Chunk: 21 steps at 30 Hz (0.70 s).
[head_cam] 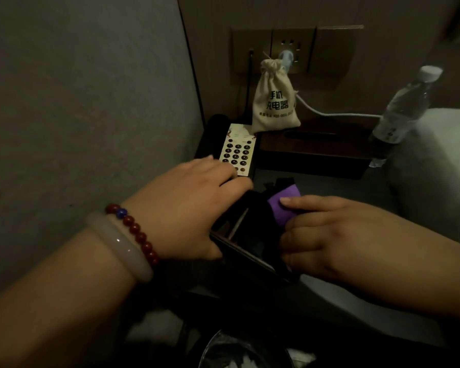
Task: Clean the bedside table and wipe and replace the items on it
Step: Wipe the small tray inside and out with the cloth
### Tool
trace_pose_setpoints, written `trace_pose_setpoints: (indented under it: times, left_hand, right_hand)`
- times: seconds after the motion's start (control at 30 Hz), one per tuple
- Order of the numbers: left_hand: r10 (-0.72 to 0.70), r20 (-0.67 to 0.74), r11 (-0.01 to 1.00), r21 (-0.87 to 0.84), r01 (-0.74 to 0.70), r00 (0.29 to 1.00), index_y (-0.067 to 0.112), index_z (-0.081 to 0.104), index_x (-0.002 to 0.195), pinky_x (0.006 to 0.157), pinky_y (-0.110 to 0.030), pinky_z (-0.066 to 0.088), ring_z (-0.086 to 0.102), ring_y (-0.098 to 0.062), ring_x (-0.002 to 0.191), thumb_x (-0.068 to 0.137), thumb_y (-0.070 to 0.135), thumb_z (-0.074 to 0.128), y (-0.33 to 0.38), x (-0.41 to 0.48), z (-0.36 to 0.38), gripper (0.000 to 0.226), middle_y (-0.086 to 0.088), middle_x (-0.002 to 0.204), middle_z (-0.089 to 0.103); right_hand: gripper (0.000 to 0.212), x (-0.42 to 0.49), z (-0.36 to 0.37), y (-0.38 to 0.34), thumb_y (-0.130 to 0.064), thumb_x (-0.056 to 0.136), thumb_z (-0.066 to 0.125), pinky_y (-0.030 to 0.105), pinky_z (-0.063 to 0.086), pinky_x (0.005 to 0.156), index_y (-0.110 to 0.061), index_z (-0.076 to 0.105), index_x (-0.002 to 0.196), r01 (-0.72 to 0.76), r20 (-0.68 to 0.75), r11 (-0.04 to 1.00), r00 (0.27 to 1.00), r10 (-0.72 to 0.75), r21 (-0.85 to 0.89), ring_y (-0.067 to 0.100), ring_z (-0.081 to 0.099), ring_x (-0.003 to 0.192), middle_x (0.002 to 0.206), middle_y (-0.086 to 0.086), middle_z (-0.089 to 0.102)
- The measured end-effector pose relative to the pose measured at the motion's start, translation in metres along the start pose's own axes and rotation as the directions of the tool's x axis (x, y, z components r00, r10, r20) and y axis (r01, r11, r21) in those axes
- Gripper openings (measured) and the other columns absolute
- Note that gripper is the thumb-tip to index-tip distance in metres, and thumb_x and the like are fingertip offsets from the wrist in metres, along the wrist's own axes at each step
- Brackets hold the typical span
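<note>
Pressing a purple cloth (282,208) into a dark holder (250,252), the right hand (329,235) has its forefinger laid straight along the top of the cloth and the other fingers curled round the bunched remainder; judged mid-wipe of that item. Left hand (186,208) clasps the holder's left side, thumb hooked on the near edge, fingers reaching over the far one, apparently to steady it against the rubbing. The holder looks open-topped with an inner divider; exact type unclear in the dim light. It sits at the front left of the bedside table (343,187), tilted toward the camera, which would expose the inside to the cloth. Just behind the left fingers: telephone (237,152), keypad up. Behind that a drawstring bag (274,102) stands upright beside a dark tissue box (314,150). Water bottle (401,112) at the right edge, upright. White cable (329,112) runs from the wall socket panel (290,46) behind the bag. Waste bin (239,351) below the table front.
</note>
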State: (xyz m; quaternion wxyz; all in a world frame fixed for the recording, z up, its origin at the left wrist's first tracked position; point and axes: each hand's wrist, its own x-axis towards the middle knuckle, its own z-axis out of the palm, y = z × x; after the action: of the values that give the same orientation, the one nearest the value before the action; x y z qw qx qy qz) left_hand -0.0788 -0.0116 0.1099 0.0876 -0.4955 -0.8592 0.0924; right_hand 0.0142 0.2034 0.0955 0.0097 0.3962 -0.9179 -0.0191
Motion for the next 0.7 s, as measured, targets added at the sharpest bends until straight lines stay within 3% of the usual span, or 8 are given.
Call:
trace_pose_setpoints:
  times: [0.1, 0.23, 0.33, 0.43, 0.5, 0.6, 0.67, 0.7]
  left_hand:
    - [-0.159, -0.072, 0.987, -0.040, 0.157, 0.985, 0.020, 0.056, 0.121, 0.083, -0.035, 0.038, 0.055, -0.022, 0.093, 0.054, 0.062, 0.067, 0.009, -0.015, 0.002, 0.079, 0.001, 0.103, 0.057]
    - [-0.367, -0.212, 0.930, -0.097, 0.354, 0.906, 0.018, 0.057, 0.117, 0.080, -0.035, 0.028, 0.052, -0.023, 0.090, 0.054, 0.056, 0.065, 0.035, -0.031, 0.004, 0.074, 0.000, 0.099, 0.054]
    - [-0.450, -0.222, 0.893, -0.126, 0.433, 0.865, 0.015, 0.060, 0.113, 0.078, -0.035, 0.027, 0.050, -0.024, 0.087, 0.053, 0.049, 0.073, 0.056, -0.036, 0.012, 0.071, -0.002, 0.095, 0.055]
    - [-0.478, -0.266, 0.878, -0.132, 0.459, 0.837, 0.013, 0.060, 0.113, 0.079, -0.036, 0.026, 0.045, -0.023, 0.088, 0.058, 0.042, 0.075, 0.063, -0.041, 0.016, 0.064, -0.004, 0.095, 0.055]
    - [-0.493, -0.303, 0.869, -0.124, 0.479, 0.815, 0.013, 0.060, 0.113, 0.080, -0.036, 0.026, 0.044, -0.023, 0.089, 0.063, 0.046, 0.070, 0.061, -0.045, 0.013, 0.060, -0.005, 0.096, 0.055]
    - [-0.532, -0.295, 0.846, -0.144, 0.513, 0.794, 0.015, 0.060, 0.113, 0.083, -0.035, 0.027, 0.047, -0.023, 0.090, 0.059, 0.051, 0.072, 0.061, -0.053, 0.009, 0.066, -0.004, 0.097, 0.055]
    - [-0.570, -0.270, 0.821, -0.179, 0.541, 0.776, 0.015, 0.059, 0.114, 0.084, -0.035, 0.026, 0.047, -0.022, 0.091, 0.055, 0.049, 0.076, 0.066, -0.052, 0.010, 0.070, -0.003, 0.097, 0.054]
    - [-0.578, -0.271, 0.816, -0.198, 0.543, 0.770, 0.015, 0.059, 0.114, 0.084, -0.035, 0.026, 0.046, -0.022, 0.091, 0.056, 0.047, 0.077, 0.070, -0.049, 0.011, 0.069, -0.003, 0.097, 0.054]
  right_hand:
    - [0.038, 0.007, 0.002, -0.015, -0.025, 0.079, 0.036, 0.035, 0.016, 0.113, -0.028, 0.074, 0.085, -0.184, 0.022, 0.982, 0.982, 0.185, -0.046, 0.012, 0.066, 0.094, 0.090, -0.009, 0.069]
    - [0.037, 0.028, 0.008, -0.059, -0.032, 0.081, 0.037, 0.031, -0.003, 0.113, -0.023, 0.065, 0.103, -0.490, 0.017, 0.868, 0.871, 0.490, 0.081, 0.016, 0.057, 0.106, 0.104, -0.004, 0.064]
    - [0.025, 0.045, 0.013, -0.086, -0.036, 0.081, 0.043, 0.028, 0.008, 0.116, -0.025, 0.056, 0.100, -0.602, -0.034, 0.706, 0.752, 0.659, 0.373, 0.010, 0.048, 0.101, 0.102, -0.007, 0.057]
    - [0.013, 0.052, 0.019, -0.096, -0.031, 0.081, 0.048, 0.023, 0.021, 0.107, -0.029, 0.055, 0.092, -0.548, -0.102, 0.542, 0.637, 0.764, 0.637, 0.001, 0.036, 0.081, 0.091, -0.016, 0.054]
    - [0.021, 0.046, 0.021, -0.093, -0.028, 0.073, 0.048, 0.025, 0.025, 0.106, -0.029, 0.056, 0.093, -0.513, -0.113, 0.595, 0.691, 0.714, 0.618, 0.000, 0.042, 0.083, 0.091, -0.015, 0.056]
    - [0.042, 0.029, 0.028, -0.075, -0.033, 0.066, 0.049, 0.028, 0.020, 0.109, -0.022, 0.062, 0.104, -0.494, -0.081, 0.817, 0.840, 0.537, 0.297, 0.012, 0.059, 0.099, 0.107, -0.005, 0.066]
    - [0.048, 0.029, 0.029, -0.070, -0.035, 0.064, 0.051, 0.027, 0.021, 0.107, -0.020, 0.066, 0.107, -0.496, -0.109, 0.847, 0.847, 0.521, 0.190, 0.015, 0.064, 0.098, 0.108, -0.002, 0.069]
    - [0.048, 0.033, 0.028, -0.074, -0.035, 0.062, 0.052, 0.027, 0.024, 0.106, -0.019, 0.067, 0.105, -0.536, -0.130, 0.818, 0.814, 0.566, 0.210, 0.014, 0.065, 0.096, 0.105, -0.001, 0.070]
